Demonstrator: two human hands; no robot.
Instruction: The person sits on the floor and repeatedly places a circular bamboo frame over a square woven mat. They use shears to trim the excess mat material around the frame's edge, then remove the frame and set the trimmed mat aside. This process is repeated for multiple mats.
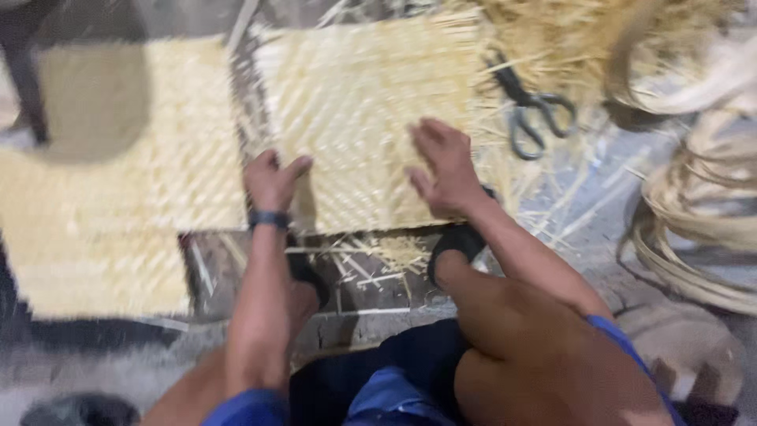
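Bare knees bent, I press my flat open left hand (272, 181) and right hand (443, 167) on the light, springy pale woven straw mat (355, 102), black scissors (530, 110) at two o'clock.

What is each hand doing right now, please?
Left hand: loosely curled, resting on the woven mat, holding nothing that shows.
Right hand: open, fingers spread flat on the mat.
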